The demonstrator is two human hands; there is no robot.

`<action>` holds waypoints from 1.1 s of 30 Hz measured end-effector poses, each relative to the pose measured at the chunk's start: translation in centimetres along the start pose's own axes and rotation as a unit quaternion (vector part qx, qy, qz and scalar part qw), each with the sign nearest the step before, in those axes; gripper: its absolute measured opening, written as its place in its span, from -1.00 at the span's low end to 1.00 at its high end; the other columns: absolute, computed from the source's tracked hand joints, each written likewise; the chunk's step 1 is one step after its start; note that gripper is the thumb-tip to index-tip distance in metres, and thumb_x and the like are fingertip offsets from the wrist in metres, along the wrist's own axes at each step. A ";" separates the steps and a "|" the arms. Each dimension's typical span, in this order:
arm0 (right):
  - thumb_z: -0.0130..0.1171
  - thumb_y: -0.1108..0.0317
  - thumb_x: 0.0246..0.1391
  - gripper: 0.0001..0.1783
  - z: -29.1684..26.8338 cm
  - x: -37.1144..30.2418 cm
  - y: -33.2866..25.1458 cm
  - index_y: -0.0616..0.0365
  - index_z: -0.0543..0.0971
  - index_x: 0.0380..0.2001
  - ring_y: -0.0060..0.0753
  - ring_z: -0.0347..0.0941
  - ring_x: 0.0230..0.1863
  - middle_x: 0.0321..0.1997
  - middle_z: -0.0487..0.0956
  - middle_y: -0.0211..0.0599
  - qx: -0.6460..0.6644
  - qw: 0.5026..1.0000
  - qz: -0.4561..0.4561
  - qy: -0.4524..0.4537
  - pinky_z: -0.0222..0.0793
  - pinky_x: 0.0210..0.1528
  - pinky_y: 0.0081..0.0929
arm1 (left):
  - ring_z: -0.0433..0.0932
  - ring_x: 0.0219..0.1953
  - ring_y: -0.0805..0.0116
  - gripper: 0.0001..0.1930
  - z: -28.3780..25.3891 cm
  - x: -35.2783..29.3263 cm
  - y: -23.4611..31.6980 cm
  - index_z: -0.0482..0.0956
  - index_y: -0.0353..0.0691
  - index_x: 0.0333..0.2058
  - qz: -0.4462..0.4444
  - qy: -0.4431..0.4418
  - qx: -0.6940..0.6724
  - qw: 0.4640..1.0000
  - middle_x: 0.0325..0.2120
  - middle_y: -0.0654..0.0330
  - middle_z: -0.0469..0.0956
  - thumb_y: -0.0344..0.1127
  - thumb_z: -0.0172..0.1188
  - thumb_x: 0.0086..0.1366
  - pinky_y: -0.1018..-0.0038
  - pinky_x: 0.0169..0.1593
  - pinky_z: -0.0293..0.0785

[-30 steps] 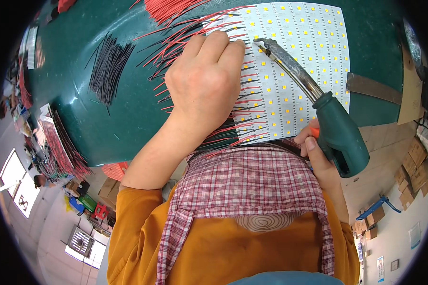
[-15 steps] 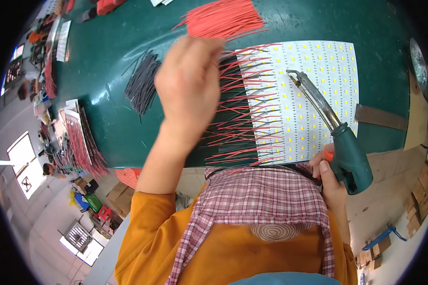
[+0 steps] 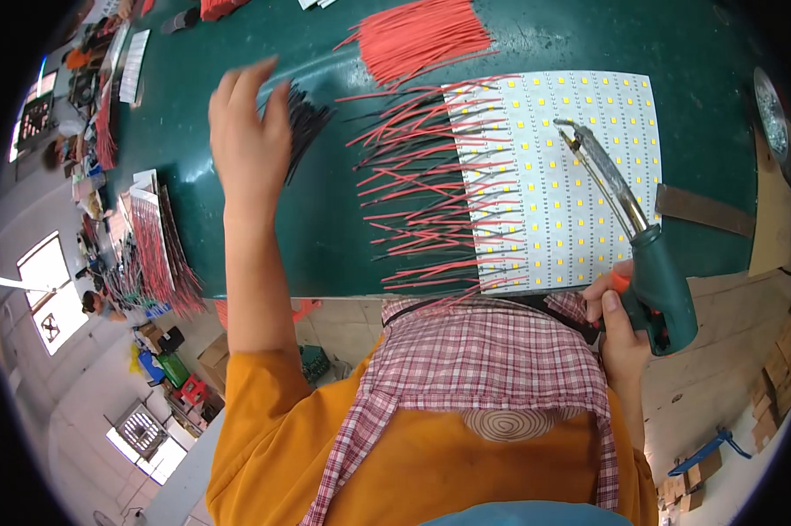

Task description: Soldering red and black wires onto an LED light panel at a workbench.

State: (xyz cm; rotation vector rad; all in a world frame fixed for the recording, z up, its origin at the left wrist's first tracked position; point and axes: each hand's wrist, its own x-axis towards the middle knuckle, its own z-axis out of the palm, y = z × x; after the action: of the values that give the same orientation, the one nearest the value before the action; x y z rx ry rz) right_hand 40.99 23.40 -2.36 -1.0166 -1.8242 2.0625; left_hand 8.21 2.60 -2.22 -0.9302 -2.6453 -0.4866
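Green worktop [image 3: 317,241] bears, at its near edge, the board [image 3: 566,186], whose LEDs [image 3: 556,223] could scorch if the right hand [image 3: 619,331], closed round the iron [image 3: 659,267], lets it dip while the left hand [image 3: 248,136], fingers spread, hovers by black wires [image 3: 306,131] toward the left edge.

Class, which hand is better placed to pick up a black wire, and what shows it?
Likely the left hand: it is open near the black wires, while the right hand is occupied holding the soldering iron.
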 end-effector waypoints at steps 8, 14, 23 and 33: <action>0.04 0.46 0.10 -0.70 -0.2 -0.4 -0.5 0.25 0.36 -0.08 -0.59 0.31 -0.53 -0.42 0.52 -0.21 0.007 1.000 -0.019 0.008 0.29 -0.45 -0.61 | 0.46 -0.11 -0.01 -0.82 5.7 7.6 7.6 0.62 -0.36 -0.32 0.099 -0.119 -0.117 0.981 -0.23 -0.09 0.52 -0.45 0.10 0.10 0.27 -0.05 0.38; 0.03 0.47 0.09 -0.69 -0.7 -0.5 0.1 0.24 0.37 -0.06 -0.59 0.31 -0.54 -0.43 0.52 -0.19 0.012 0.999 -0.022 0.035 0.30 -0.47 -0.61 | 0.49 -0.26 -0.03 -0.84 6.1 8.9 8.0 0.64 -0.32 -0.39 0.109 -0.125 0.002 0.986 -0.38 -0.07 0.54 -0.44 0.14 0.05 0.25 -0.13 0.42; 0.03 0.47 0.09 -0.66 -1.2 -0.5 0.4 0.24 0.36 -0.04 -0.59 0.32 -0.55 -0.43 0.52 -0.19 0.032 0.999 -0.026 0.025 0.31 -0.47 -0.60 | 0.59 -0.39 0.00 -0.86 3.7 9.3 9.6 0.65 -0.31 -0.44 0.059 -0.157 0.000 0.986 -0.49 -0.09 0.59 -0.41 0.16 0.03 0.26 -0.27 0.49; 0.03 0.48 0.09 -0.67 -1.5 -0.4 0.4 0.24 0.36 -0.04 -0.59 0.31 -0.55 -0.43 0.52 -0.20 0.033 0.999 -0.022 0.021 0.30 -0.47 -0.60 | 0.54 -0.30 0.02 -0.87 -0.5 7.5 9.9 0.61 -0.33 -0.44 0.218 -0.188 0.223 0.931 -0.45 0.00 0.58 -0.40 0.13 0.10 0.28 -0.23 0.45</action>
State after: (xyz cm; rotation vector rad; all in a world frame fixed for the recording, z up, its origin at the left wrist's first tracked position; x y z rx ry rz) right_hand 42.25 24.27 -2.57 -0.9857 -1.7314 2.0455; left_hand 9.11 13.75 3.24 -1.5030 -2.5571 0.4218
